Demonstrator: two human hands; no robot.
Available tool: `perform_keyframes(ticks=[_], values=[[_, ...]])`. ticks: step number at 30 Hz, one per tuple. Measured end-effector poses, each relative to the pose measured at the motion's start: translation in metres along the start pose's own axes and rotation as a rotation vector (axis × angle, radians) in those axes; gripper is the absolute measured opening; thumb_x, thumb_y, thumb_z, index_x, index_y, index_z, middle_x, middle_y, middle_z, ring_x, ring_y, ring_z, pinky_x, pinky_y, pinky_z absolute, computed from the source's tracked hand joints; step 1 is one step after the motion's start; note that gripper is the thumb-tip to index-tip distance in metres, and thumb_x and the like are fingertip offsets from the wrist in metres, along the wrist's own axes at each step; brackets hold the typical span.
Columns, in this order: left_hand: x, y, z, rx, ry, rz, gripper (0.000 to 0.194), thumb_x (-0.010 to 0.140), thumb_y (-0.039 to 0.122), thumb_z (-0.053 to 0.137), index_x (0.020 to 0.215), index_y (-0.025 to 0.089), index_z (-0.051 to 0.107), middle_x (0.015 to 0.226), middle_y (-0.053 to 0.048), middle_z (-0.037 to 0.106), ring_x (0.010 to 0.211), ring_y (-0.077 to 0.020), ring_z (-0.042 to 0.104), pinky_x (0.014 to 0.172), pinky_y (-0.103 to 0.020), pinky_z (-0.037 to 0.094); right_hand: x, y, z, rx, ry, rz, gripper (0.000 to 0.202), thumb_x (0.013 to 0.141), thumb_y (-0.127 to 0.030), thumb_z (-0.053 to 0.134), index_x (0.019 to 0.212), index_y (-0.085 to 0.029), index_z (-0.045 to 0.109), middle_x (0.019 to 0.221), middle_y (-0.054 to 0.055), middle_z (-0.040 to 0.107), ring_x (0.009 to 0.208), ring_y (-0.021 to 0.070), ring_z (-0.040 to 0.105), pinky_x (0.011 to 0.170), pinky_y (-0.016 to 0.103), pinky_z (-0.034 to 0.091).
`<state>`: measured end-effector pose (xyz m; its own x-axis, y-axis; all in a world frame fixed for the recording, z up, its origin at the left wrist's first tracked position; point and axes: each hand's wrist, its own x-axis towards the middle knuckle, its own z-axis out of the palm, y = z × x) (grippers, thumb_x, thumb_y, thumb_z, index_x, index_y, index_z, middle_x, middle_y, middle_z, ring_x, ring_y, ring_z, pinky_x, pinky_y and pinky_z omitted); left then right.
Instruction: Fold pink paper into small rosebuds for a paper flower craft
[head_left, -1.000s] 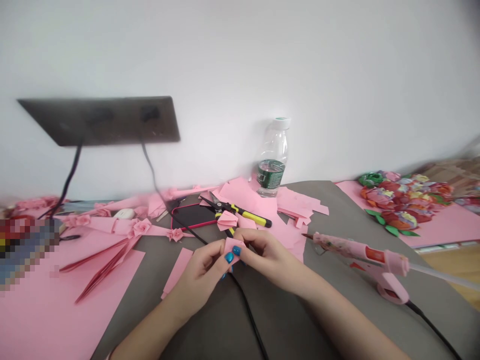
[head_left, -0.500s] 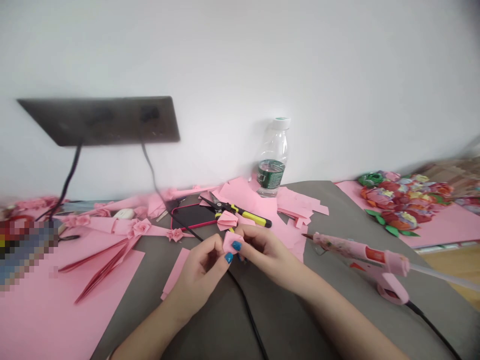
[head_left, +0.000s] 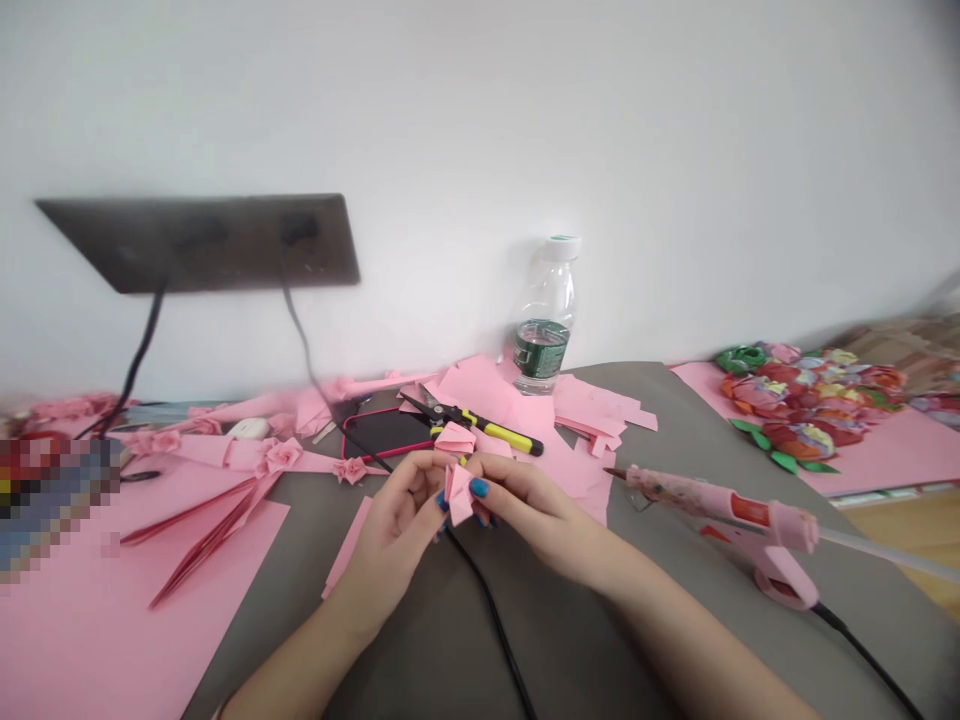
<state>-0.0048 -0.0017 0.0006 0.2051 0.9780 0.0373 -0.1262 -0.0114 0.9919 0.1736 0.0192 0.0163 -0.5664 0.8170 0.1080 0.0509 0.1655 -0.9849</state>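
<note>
Two grips, left hand (head_left: 397, 520) and right hand (head_left: 536, 505), pinch closed on folded pink paper (head_left: 460, 502) above the counter (head_left: 592, 660), well inside its right edge, and I'd press each crease evenly.

I had a paper piece (head_left: 459, 497) between my hands (head_left: 544, 515), over the table (head_left: 585, 640). Beyond lay the scissors (head_left: 465, 418), the phone (head_left: 401, 432) to their left, the bottle (head_left: 544, 350) farther back by the wall (head_left: 675, 180). The glue gun (head_left: 697, 495) lay right of me; flowers (head_left: 806, 410) sat far right on a sheet (head_left: 926, 440).
</note>
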Motion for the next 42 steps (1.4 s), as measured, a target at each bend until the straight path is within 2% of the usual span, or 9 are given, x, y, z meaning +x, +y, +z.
perform_keyframes(ticks=[6,11,17,20,26,29,32,36,42], values=[[0.001,0.0,-0.002,0.056,-0.077,0.074,0.013,0.091,0.033,0.065,0.099,0.023,0.069,0.086,-0.002,0.063,0.082,-0.0178,0.053,0.076,-0.027,0.043,-0.001,-0.003,0.002,-0.014,-0.006,0.069,0.037,0.099,-0.05,0.047,0.08,-0.019,0.055,0.078,0.0,0.049,0.073,0.0159,0.044,0.066,0.027,0.037],[0.003,-0.004,-0.005,0.066,-0.055,0.158,0.011,0.092,0.027,0.065,0.082,0.022,0.067,0.082,0.001,0.056,0.079,-0.0148,0.05,0.073,-0.024,0.04,0.0,-0.001,0.003,0.013,0.039,0.09,0.03,0.097,-0.046,0.054,0.086,-0.019,0.058,0.079,0.0,0.052,0.073,0.0148,0.047,0.066,0.026,0.038],[0.002,-0.006,-0.004,0.045,-0.006,0.079,0.011,0.093,0.028,0.063,0.085,0.021,0.066,0.083,0.002,0.059,0.071,-0.0113,0.049,0.065,-0.02,0.041,0.0,0.002,0.001,0.046,0.119,0.04,0.036,0.095,-0.053,0.055,0.083,-0.019,0.055,0.074,-0.001,0.05,0.066,0.0134,0.046,0.062,0.026,0.036],[0.003,-0.006,-0.003,0.04,0.005,0.035,0.012,0.092,0.029,0.064,0.085,0.02,0.066,0.079,0.002,0.06,0.069,-0.0103,0.05,0.065,-0.018,0.043,0.0,0.002,0.003,0.027,0.121,0.046,0.031,0.091,-0.046,0.063,0.081,-0.019,0.055,0.074,-0.002,0.051,0.067,0.013,0.044,0.06,0.025,0.033],[0.005,-0.008,-0.003,0.026,0.033,-0.015,0.009,0.089,0.029,0.068,0.09,0.02,0.071,0.081,0.002,0.066,0.072,-0.0107,0.057,0.067,-0.017,0.05,0.003,0.006,0.003,-0.02,0.165,0.025,0.02,0.095,-0.032,0.055,0.081,-0.019,0.053,0.073,-0.002,0.049,0.065,0.0121,0.043,0.058,0.024,0.034],[0.005,-0.008,-0.004,0.046,0.078,-0.032,0.011,0.088,0.029,0.067,0.09,0.019,0.072,0.082,0.0,0.07,0.072,-0.0115,0.061,0.067,-0.018,0.053,0.003,0.008,0.004,-0.128,0.248,-0.044,0.008,0.092,-0.019,0.053,0.084,-0.02,0.052,0.074,-0.002,0.052,0.064,0.0123,0.047,0.058,0.024,0.037],[0.005,-0.005,-0.002,0.075,0.093,-0.072,0.016,0.088,0.031,0.066,0.091,0.017,0.073,0.079,-0.002,0.074,0.065,-0.0121,0.062,0.06,-0.019,0.055,0.001,0.007,0.011,-0.378,0.31,-0.134,0.01,0.087,-0.011,0.052,0.087,-0.021,0.051,0.07,-0.004,0.049,0.06,0.0117,0.045,0.055,0.023,0.036],[0.005,0.0,0.003,0.108,0.097,-0.084,0.019,0.085,0.031,0.067,0.093,0.015,0.075,0.077,-0.004,0.078,0.057,-0.0124,0.063,0.054,-0.019,0.055,-0.003,0.006,0.02,-0.523,0.336,-0.185,0.013,0.087,-0.012,0.054,0.094,-0.022,0.05,0.067,-0.006,0.044,0.057,0.011,0.044,0.053,0.021,0.035],[0.001,-0.003,0.004,0.208,0.111,-0.035,0.021,0.082,0.025,0.064,0.094,0.016,0.08,0.084,-0.004,0.082,0.068,-0.0164,0.073,0.063,-0.022,0.061,0.0,0.008,0.022,-0.527,0.366,-0.114,0.012,0.086,-0.016,0.055,0.084,-0.022,0.045,0.064,-0.007,0.042,0.055,0.0107,0.043,0.051,0.021,0.033]])
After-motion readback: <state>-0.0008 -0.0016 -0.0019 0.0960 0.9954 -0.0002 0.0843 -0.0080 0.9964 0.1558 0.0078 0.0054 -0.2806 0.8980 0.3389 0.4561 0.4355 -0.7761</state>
